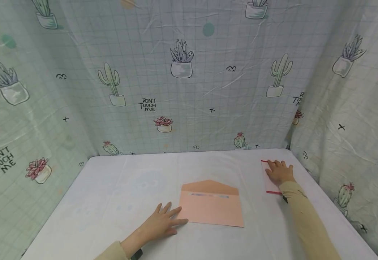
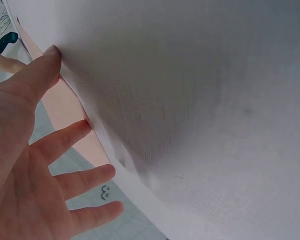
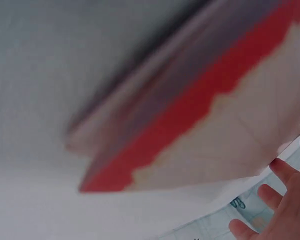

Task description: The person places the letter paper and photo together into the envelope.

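Observation:
A peach envelope (image 1: 211, 209) lies on the table with its pointed flap (image 1: 210, 186) folded open away from me. A thin multicoloured strip (image 1: 210, 195) shows along its mouth. My left hand (image 1: 161, 222) is spread at the envelope's near left corner, fingertips right at its edge. At the far right, my right hand (image 1: 280, 173) lies over a pale card (image 1: 269, 183) with red bands at its far and near ends, covering much of it. The right wrist view shows the card's red band (image 3: 190, 107) up close and layered edges beside it, with the fingers spread.
The white-covered table (image 1: 127, 187) extends left of the envelope and between it and the card. A cactus-print curtain (image 1: 182, 94) encloses the table at the back and both sides. The table's right edge passes close to my right arm.

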Demonstrator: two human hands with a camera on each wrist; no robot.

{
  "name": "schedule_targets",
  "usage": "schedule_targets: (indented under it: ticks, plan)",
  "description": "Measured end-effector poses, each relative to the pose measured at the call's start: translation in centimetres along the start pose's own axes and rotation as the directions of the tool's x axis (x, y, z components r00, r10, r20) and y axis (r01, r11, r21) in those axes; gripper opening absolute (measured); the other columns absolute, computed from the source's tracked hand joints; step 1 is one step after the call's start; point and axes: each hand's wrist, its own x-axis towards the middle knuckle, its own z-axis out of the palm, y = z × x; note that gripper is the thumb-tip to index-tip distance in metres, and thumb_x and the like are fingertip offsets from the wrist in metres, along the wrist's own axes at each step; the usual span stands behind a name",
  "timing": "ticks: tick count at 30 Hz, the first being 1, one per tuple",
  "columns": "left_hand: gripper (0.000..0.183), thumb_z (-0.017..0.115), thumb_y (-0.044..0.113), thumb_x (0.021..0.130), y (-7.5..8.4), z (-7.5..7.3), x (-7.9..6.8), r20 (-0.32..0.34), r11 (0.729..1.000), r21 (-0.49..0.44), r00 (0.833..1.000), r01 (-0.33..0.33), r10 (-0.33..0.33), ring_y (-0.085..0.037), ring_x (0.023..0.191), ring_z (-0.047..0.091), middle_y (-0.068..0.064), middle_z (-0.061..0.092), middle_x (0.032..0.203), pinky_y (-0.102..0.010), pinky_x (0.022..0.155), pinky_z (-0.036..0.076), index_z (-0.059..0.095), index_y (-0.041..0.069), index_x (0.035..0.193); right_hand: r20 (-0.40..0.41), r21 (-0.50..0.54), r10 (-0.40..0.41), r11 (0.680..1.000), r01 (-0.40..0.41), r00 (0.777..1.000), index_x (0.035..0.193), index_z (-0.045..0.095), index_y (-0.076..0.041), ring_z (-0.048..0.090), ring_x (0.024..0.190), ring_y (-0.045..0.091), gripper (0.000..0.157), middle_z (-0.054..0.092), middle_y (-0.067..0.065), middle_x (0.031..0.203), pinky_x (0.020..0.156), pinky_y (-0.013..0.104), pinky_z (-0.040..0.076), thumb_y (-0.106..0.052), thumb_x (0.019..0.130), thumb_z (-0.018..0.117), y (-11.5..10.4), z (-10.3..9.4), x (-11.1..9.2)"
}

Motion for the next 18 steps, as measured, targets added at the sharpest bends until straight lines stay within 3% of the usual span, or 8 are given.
schedule_targets:
  ticks: [8, 18]
  plan:
    - [0.047, 0.055, 0.042, 0.083, -0.09, 0.17, 0.02, -0.005, 1.000, 0.014, 1.000, -0.005, 0.005, -0.039, 0.120, 0.045, -0.003, 0.045, 0.136, -0.056, 0.089, 0.041, 0.043, 0.040, 0.129, -0.026, 0.024, -0.037, 0.999, 0.038, 0.999, 0.133, 0.035, -0.002, 0.027, 0.120, 0.050, 0.055, 0.036, 0.032, 0.129, 0.091, 0.071, 0.017, -0.038, 0.091, 0.039, 0.39, -0.01, -0.45]
    - [0.048, 0.055, 0.042, 0.083, -0.03, 0.19, -0.06, -0.002, 1.000, -0.002, 1.000, -0.006, 0.006, -0.039, 0.120, 0.045, -0.003, 0.044, 0.137, -0.057, 0.089, 0.040, 0.042, 0.040, 0.129, -0.057, 0.038, -0.003, 0.999, 0.005, 0.998, 0.128, 0.038, 0.006, 0.026, 0.114, 0.051, 0.069, 0.036, 0.036, 0.121, 0.089, 0.071, 0.020, -0.048, 0.086, 0.046, 0.88, 0.20, -0.37]
